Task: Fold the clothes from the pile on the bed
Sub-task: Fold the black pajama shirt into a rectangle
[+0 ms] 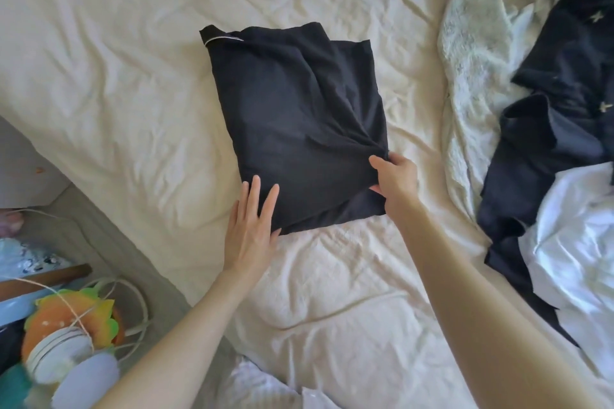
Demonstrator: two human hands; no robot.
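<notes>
A cream bed sheet (133, 53) fills the frame. At right lies the pile of dark and white clothes (551, 156). A folded black garment (295, 129) sits at centre. The left hand (251, 226) presses flat on its lower corner; the right hand (397, 181) pinches its right edge.

Bare forearms — no sleeves visible

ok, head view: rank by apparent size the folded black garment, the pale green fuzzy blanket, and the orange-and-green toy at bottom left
1. Folded black garment, clearly the largest.
2. Pale green fuzzy blanket: partly buried under the clothes pile, so its true extent is unsure.
3. Orange-and-green toy, smallest, though it sits off the bed and is partly covered.
</notes>
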